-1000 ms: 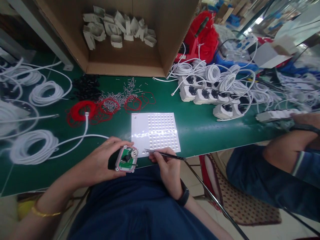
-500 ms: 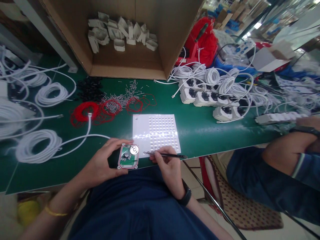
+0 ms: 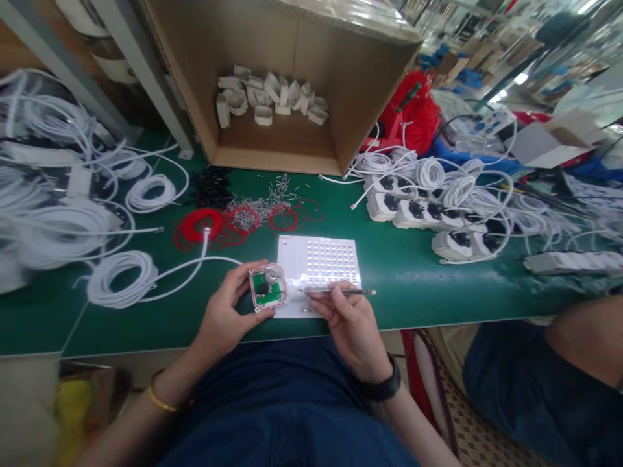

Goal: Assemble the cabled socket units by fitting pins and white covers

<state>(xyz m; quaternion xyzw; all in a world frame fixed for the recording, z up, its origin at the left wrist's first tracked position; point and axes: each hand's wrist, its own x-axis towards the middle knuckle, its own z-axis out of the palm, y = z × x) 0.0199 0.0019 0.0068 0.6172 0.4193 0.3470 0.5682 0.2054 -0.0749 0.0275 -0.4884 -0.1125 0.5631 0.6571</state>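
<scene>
My left hand (image 3: 224,303) grips a small white housing by its edges. Inside this housing (image 3: 286,295) sits a green circuit board (image 3: 275,296) with a round silver part, framed by a red seal. Pinched in the fingers of my right hand (image 3: 353,324) is a slim, dark pen-shaped tool (image 3: 361,292). Its thin tip points left, close to the housing's right side; whether they touch I cannot tell. Under the tool lies a white sheet (image 3: 292,251) with rows of small shiny pieces. One loose round piece (image 3: 304,309) shows near the sheet's lower edge.
Behind the sheet lie red rings (image 3: 199,224), many small screws (image 3: 253,211) and black parts (image 3: 210,187). A cardboard box (image 3: 277,159) holds white housings. Coiled white cables (image 3: 121,275) are at left; wired white units (image 3: 413,214) stand at right, near a seated person (image 3: 516,363).
The view has shifted, so the bench appears further right. The tool's tip has left the sheet's lower edge and moved up towards the housing. The housing is now tilted differently in my left hand.
</scene>
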